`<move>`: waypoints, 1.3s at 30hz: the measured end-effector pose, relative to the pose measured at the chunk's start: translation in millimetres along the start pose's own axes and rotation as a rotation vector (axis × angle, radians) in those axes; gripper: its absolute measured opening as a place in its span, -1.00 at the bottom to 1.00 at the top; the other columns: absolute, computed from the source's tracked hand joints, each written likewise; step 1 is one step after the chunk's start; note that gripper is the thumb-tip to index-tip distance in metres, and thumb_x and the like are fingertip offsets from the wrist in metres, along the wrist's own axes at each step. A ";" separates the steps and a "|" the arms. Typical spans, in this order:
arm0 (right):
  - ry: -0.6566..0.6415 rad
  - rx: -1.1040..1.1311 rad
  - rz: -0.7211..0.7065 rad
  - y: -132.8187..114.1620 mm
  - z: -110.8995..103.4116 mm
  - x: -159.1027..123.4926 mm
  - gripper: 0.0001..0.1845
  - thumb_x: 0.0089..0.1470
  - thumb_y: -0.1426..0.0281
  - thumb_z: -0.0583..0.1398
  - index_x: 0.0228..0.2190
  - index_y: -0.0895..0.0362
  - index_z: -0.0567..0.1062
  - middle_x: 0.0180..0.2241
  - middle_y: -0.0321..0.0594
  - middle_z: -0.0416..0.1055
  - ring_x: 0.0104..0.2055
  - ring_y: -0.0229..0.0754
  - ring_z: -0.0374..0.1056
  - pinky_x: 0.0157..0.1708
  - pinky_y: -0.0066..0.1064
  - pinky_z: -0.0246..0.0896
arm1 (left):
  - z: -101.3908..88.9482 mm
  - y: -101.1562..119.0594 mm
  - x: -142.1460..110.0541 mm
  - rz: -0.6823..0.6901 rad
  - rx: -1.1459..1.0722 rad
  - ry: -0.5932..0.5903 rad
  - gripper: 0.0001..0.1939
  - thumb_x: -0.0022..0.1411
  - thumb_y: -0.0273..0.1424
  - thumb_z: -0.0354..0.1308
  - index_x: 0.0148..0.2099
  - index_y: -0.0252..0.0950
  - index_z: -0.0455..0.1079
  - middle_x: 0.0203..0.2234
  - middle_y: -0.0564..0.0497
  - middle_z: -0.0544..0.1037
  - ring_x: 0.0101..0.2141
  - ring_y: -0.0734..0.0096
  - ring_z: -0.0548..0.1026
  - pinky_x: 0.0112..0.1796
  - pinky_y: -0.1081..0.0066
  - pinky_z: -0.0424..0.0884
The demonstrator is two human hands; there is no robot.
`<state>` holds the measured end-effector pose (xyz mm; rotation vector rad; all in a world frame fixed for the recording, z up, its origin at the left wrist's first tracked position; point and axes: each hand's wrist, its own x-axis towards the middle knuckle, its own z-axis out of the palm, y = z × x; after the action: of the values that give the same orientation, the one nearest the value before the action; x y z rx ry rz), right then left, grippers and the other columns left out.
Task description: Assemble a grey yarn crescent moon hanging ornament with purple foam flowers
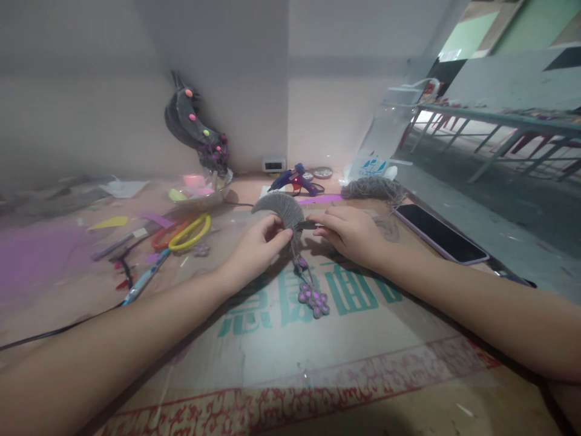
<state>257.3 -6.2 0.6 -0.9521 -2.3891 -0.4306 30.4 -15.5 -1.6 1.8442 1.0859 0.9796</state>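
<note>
A crescent moon wrapped in grey yarn (282, 207) stands above the table in the middle of the head view. My left hand (265, 242) is closed on its lower part, thumb in front. Just right of the crescent, my right hand (347, 233) has its fingers bent around a short dark length of grey yarn (310, 224); its fingertips partly hide it. From the crescent's lower end hangs a cord with a small purple-and-grey bead-like piece (301, 263). Below that, a cluster of grey flowers with purple centres (314, 299) lies on the printed table cover.
Behind my hands are a blue glue gun (297, 180), a small digital clock (274, 165) and a grey yarn skein (374, 189). A phone (442, 233) lies right. Yellow-handled scissors (190, 232), a blue pen (147, 277) and a bowl (209, 195) are left. A decorated grey crescent (188, 118) hangs on the wall.
</note>
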 end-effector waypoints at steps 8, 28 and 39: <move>-0.010 0.002 0.028 -0.8 0.8 0.6 -0.65 0.32 0.29 0.03 -0.09 0.18 0.53 -0.34 -0.09 0.50 -0.31 -0.13 0.35 -0.31 -0.35 0.15 | 0.3 0.9 0.5 0.005 0.019 0.013 -0.83 0.24 -0.29 0.09 -0.33 -0.28 0.27 -0.50 0.13 0.31 -0.45 0.46 0.28 -0.40 0.44 0.20; 0.023 -0.014 -0.002 0.5 3.2 -0.9 -0.65 0.31 0.27 0.04 -0.10 0.18 0.53 -0.33 -0.11 0.52 -0.34 -0.14 0.35 -0.36 -0.36 0.12 | 0.5 2.8 -0.1 0.016 -0.004 -0.008 -0.85 0.24 -0.31 0.09 -0.33 -0.28 0.27 -0.49 0.12 0.32 -0.44 0.46 0.30 -0.39 0.44 0.22; 0.027 0.004 -0.023 0.4 2.8 -0.8 -0.68 0.30 0.30 0.06 -0.09 0.18 0.53 -0.35 -0.11 0.51 -0.35 -0.15 0.35 -0.38 -0.36 0.10 | 1.0 3.9 -0.2 0.007 -0.002 -0.017 -0.83 0.23 -0.29 0.09 -0.31 -0.29 0.29 -0.48 0.11 0.32 -0.42 0.44 0.30 -0.36 0.44 0.24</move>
<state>257.1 -5.0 -2.2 -0.9122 -2.3779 -0.4443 32.4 -17.2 1.4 1.8527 1.0680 0.9668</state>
